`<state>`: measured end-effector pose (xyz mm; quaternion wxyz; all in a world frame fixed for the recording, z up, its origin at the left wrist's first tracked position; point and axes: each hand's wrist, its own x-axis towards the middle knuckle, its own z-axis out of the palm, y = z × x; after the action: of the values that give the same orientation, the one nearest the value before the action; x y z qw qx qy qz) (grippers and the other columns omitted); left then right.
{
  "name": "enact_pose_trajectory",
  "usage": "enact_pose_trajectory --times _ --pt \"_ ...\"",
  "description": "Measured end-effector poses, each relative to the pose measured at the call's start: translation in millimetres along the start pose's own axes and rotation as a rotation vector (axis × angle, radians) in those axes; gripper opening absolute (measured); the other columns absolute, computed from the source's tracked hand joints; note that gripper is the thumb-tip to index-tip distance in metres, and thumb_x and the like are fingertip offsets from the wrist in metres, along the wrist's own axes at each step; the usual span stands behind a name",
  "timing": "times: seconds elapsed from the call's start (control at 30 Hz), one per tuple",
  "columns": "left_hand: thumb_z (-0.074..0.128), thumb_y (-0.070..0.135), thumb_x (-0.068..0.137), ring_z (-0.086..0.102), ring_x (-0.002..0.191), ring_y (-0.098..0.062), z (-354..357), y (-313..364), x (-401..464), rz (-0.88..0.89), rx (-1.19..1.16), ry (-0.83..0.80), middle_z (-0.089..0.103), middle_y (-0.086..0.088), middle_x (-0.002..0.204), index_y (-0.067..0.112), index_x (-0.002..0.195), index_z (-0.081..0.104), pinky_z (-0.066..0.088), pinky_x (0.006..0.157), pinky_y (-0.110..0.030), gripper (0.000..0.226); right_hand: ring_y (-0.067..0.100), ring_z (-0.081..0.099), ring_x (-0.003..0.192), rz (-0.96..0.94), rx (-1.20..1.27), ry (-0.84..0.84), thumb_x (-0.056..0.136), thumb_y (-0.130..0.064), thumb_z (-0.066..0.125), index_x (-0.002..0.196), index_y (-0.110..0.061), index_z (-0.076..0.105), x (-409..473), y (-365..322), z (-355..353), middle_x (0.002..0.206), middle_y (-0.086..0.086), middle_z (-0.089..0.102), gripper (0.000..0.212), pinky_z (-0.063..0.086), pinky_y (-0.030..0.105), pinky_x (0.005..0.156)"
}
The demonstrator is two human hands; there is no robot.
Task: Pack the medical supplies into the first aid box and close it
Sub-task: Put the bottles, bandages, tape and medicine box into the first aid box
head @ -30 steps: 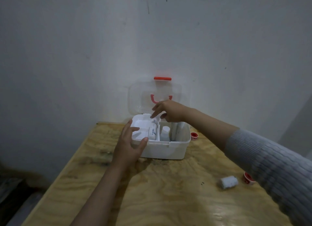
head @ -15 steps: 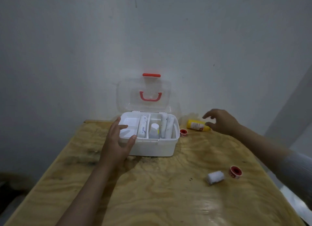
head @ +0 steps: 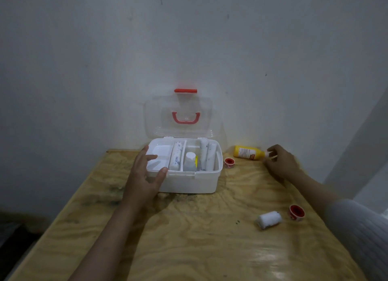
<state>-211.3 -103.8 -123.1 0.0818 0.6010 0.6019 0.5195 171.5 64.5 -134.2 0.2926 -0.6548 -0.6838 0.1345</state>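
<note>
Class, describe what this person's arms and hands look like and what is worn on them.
The left hand and right hand are bare: no gloves, no rings or watch visible. The left arm shows no sleeve. The right arm wears a pale grey ribbed knit sleeve, leaving the forearm uncovered.

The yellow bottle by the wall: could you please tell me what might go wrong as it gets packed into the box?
1. The right hand pinches only the cap end of the yellow bottle, which lies on its side; lifted so, it may swing or slip.
2. The red tape roll lies between the bottle and the white box and could get knocked.
3. The box's right compartments look full, so the bottle may not fit there.
</note>
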Motion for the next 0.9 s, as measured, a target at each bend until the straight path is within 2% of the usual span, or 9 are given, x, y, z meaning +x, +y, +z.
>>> enact_pose_trajectory --times 0.07,0.13,0.27,0.37,0.53,0.6,0.73,0.87,0.9 --pt "0.064 0.036 0.083 0.038 0.133 -0.020 0.4 0.8 -0.3 0.000 -0.007 -0.002 0.041 -0.001 0.145 0.080 0.106 0.022 0.044 0.097 -0.035 0.065 0.028 0.060 0.088 0.009 0.019 -0.019 0.081 -0.019 0.067 0.119 -0.011 0.053 1.7 0.7 3.7 0.103 0.015 0.066 0.041 0.049 0.036 0.078" --pt "0.063 0.040 0.082 0.038 0.133 -0.020 0.7 0.4 -0.6 -0.008 -0.011 -0.004 0.040 0.000 0.146 0.080 0.107 0.022 0.045 0.097 -0.037 0.062 0.025 0.059 0.086 0.009 0.028 -0.039 0.081 -0.020 0.068 0.118 -0.012 0.056 3.1 -0.2 5.8 0.102 0.015 0.066 0.039 0.047 0.032 0.075" --pt "0.063 0.041 0.081 0.039 0.132 -0.021 1.3 -2.5 0.2 0.014 -0.006 -0.003 0.041 -0.002 0.145 0.079 0.108 0.023 0.044 0.096 -0.036 0.061 0.024 0.060 0.083 -0.008 0.085 -0.010 0.079 -0.017 0.070 0.096 -0.014 0.060 2.3 -1.1 4.7 0.099 0.010 0.068 0.019 0.044 0.030 0.070" --pt "0.064 0.039 0.083 0.038 0.133 -0.022 1.6 -3.9 0.7 0.009 -0.008 -0.004 0.040 -0.001 0.147 0.077 0.109 0.026 0.045 0.098 -0.040 0.060 0.021 0.060 0.078 -0.060 0.124 0.016 0.076 -0.013 0.073 0.086 -0.016 0.061 -3.9 -3.1 -0.9 0.092 0.007 0.068 0.016 0.042 0.027 0.062" --pt "0.063 0.040 0.083 0.030 0.137 -0.013 4.8 -17.0 1.9 -0.001 0.013 0.000 0.027 0.012 0.153 0.038 0.117 0.046 0.045 0.100 -0.044 0.039 0.021 0.063 0.069 -0.125 0.250 0.102 0.075 -0.008 0.074 0.084 -0.011 0.065 -11.9 -19.3 -15.2 0.088 0.009 0.069 0.012 0.046 0.016 0.060" --pt "0.062 0.040 0.082 0.029 0.137 -0.012 6.3 -18.7 2.2 0.001 0.007 0.006 0.027 0.012 0.153 0.036 0.117 0.046 0.044 0.100 -0.042 0.039 0.019 0.063 0.066 -0.187 0.249 0.139 0.076 -0.009 0.073 0.084 -0.012 0.066 -13.6 -29.1 -24.4 0.090 0.010 0.070 0.011 0.050 0.014 0.062" --pt "0.061 0.042 0.082 0.030 0.136 -0.013 7.7 -18.4 2.4 0.003 -0.008 0.016 0.028 0.008 0.153 0.029 0.119 0.048 0.041 0.100 -0.037 0.042 0.026 0.066 0.070 -0.336 0.202 0.233 0.077 -0.011 0.073 0.086 -0.012 0.067 -22.5 -54.4 -46.8 0.090 0.009 0.067 0.012 0.055 0.036 0.068" --pt "0.064 0.036 0.082 0.028 0.132 -0.004 8.5 -19.1 3.1 -0.002 -0.008 0.023 0.030 0.007 0.153 0.025 0.118 0.050 0.038 0.098 -0.032 0.040 0.017 0.065 0.068 -0.427 0.310 0.298 0.078 -0.015 0.073 0.089 -0.012 0.068 -33.6 -91.8 -71.4 0.088 0.006 0.067 0.012 0.051 0.016 0.062" --pt "0.065 0.035 0.082 0.028 0.132 -0.004 8.6 -18.5 2.8 -0.005 -0.010 0.022 0.030 0.008 0.152 0.026 0.118 0.050 0.038 0.098 -0.032 0.040 0.016 0.066 0.071 -0.445 0.344 0.290 0.079 -0.016 0.073 0.089 -0.013 0.068 -35.8 -101.6 -75.2 0.089 0.005 0.068 0.012 0.052 0.015 0.063"
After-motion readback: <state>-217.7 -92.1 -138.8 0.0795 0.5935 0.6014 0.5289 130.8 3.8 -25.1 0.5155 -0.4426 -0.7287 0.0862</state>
